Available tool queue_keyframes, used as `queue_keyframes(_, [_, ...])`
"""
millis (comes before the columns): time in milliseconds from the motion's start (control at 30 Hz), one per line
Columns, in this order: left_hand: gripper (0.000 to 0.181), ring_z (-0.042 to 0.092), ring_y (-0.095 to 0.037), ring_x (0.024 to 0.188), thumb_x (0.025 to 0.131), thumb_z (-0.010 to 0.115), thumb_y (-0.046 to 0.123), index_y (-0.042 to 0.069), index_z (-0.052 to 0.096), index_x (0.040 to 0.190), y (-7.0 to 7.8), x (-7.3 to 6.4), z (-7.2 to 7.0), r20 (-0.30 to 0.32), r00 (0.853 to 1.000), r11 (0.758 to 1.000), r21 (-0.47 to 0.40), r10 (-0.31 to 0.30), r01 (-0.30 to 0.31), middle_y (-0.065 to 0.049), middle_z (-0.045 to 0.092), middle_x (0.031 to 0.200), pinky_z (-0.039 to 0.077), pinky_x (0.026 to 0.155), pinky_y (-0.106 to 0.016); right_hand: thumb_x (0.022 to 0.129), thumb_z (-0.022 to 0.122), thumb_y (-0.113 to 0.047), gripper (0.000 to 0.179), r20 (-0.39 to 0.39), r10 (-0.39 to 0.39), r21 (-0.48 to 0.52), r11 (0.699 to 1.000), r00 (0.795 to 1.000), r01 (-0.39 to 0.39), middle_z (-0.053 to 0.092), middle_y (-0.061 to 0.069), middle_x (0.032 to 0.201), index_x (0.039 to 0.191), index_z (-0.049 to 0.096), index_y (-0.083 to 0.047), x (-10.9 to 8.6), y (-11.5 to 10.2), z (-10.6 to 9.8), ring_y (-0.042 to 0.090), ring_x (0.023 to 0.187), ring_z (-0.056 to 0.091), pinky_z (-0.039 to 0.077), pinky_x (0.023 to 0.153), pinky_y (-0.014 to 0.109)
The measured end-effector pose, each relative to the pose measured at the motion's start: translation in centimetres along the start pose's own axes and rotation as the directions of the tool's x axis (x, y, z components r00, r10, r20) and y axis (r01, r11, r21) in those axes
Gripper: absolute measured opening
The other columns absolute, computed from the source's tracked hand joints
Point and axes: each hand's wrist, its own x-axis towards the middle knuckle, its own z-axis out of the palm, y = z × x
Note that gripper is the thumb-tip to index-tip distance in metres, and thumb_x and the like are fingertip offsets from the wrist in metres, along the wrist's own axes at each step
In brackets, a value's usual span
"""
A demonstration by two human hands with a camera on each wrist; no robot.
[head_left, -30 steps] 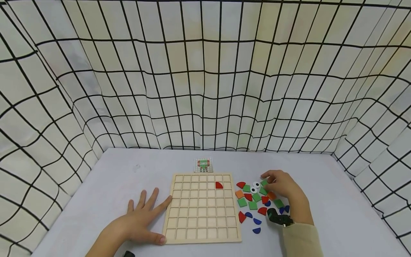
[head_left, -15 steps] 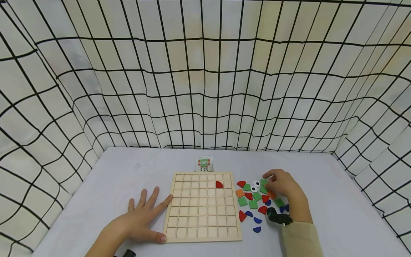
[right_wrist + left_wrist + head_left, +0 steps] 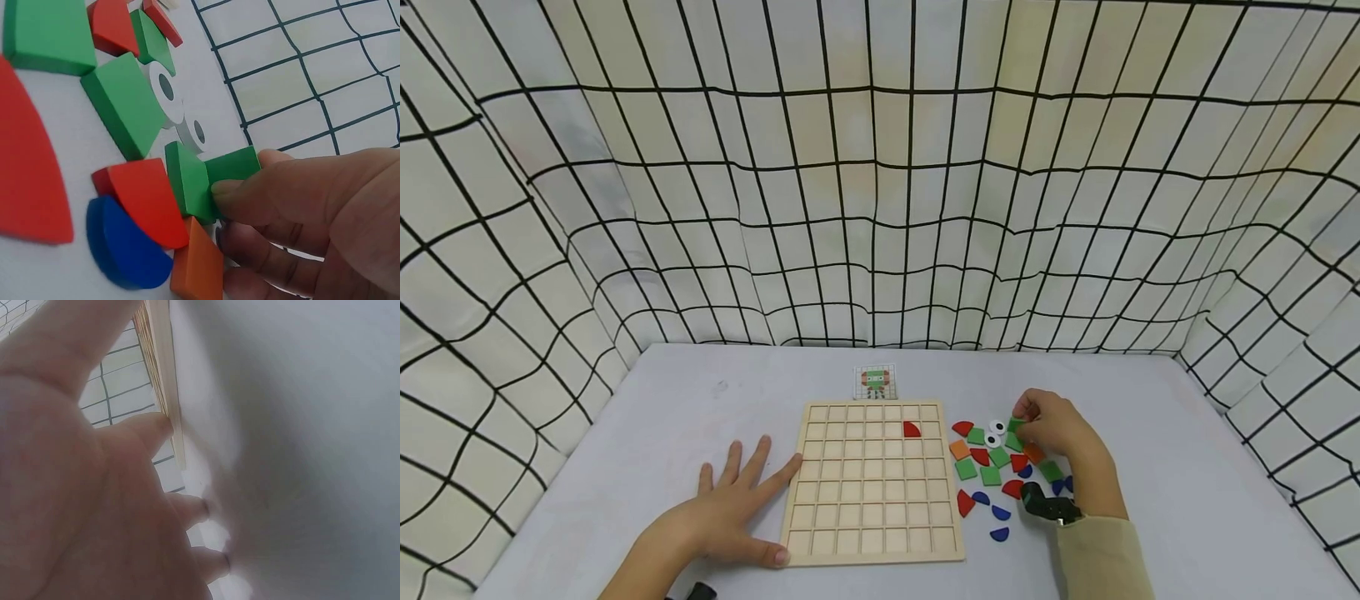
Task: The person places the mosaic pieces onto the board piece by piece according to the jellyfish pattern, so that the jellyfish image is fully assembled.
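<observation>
A wooden grid board (image 3: pixel 861 496) lies on the table with one red quarter-circle piece (image 3: pixel 912 429) in a cell of its second row from the far side. My left hand (image 3: pixel 726 517) rests with fingers spread, its thumb and index fingertip against the board's left edge. Over the loose pieces to the right, my right hand (image 3: pixel 1056 427) pinches a green square tile (image 3: pixel 234 165) between thumb and index finger. Another green square (image 3: pixel 184 178) lies right beside the thumb tip. An orange square (image 3: pixel 199 259) and a red quarter circle (image 3: pixel 147 194) are close by.
A small pattern card (image 3: pixel 876 382) lies just beyond the board. Right of the board are blue half circles (image 3: pixel 1000 534), white eye discs (image 3: pixel 993 440), and several green, red and orange pieces. A black-lined white cloth (image 3: pixel 880 208) walls the table's back and sides.
My right thumb and index finger have closed on the far green square, and the hand has shifted slightly away from me. The left hand stays put on the board's edge.
</observation>
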Motion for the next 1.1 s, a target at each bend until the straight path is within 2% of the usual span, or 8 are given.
queue_keyframes(300, [0.116,-0.014,-0.061,0.143,0.064,0.076,0.071,0.032,0.023,0.159,-0.3,-0.2,0.4,0.005,1.000,1.000,-0.008,-0.002,0.002,-0.026,-0.004,0.165,-0.008,0.099,-0.084,0.087,0.070,-0.011,0.018,-0.032,-0.052,0.014,0.999,0.998,0.053,0.060,0.007,0.095,0.104,0.064,-0.011,0.1,-0.5,0.1,0.024,0.090,0.055,0.051,0.075,0.035])
queue_keyframes(567, [0.117,-0.014,-0.061,0.143,0.063,0.075,0.073,0.033,0.022,0.159,-0.4,-0.2,0.6,0.011,1.000,1.000,-0.003,-0.016,0.016,-0.025,-0.004,0.165,-0.009,0.099,-0.084,0.091,0.068,-0.011,0.018,-0.100,-0.154,0.138,0.976,0.983,0.167,0.062,0.008,0.098,0.109,0.066,-0.011,0.3,-1.8,1.2,0.023,0.090,0.060,0.055,0.070,0.031])
queue_keyframes(733, [0.116,-0.014,-0.062,0.143,0.065,0.075,0.073,0.032,0.022,0.159,-0.4,-0.3,0.4,0.000,1.000,1.000,-0.002,0.001,-0.001,-0.026,-0.004,0.165,-0.008,0.099,-0.084,0.092,0.068,-0.011,0.018,-0.126,-0.200,0.191,0.956,0.972,0.221,0.064,0.008,0.099,0.110,0.066,-0.011,0.4,-3.3,2.3,0.022,0.087,0.062,0.056,0.071,0.032])
queue_keyframes(933, [0.116,-0.014,-0.062,0.143,0.065,0.076,0.071,0.032,0.023,0.159,-0.3,-0.2,0.3,-0.004,1.000,1.000,-0.008,0.008,-0.008,-0.026,-0.004,0.165,-0.008,0.099,-0.084,0.091,0.069,-0.012,0.019,-0.116,-0.175,0.305,0.930,0.978,0.203,0.063,0.008,0.101,0.110,0.066,-0.012,0.7,-4.3,3.2,0.022,0.085,0.061,0.057,0.070,0.032])
queue_keyframes(1100, [0.116,-0.012,-0.062,0.143,0.065,0.075,0.072,0.031,0.023,0.159,-0.1,-0.2,0.2,-0.017,1.000,1.000,0.007,0.014,-0.014,-0.028,-0.002,0.164,-0.006,0.099,-0.084,0.094,0.066,-0.012,0.020,-0.099,-0.180,0.401,0.893,0.979,0.204,0.065,0.009,0.106,0.114,0.066,-0.008,0.9,-4.6,3.5,0.024,0.087,0.062,0.059,0.074,0.034])
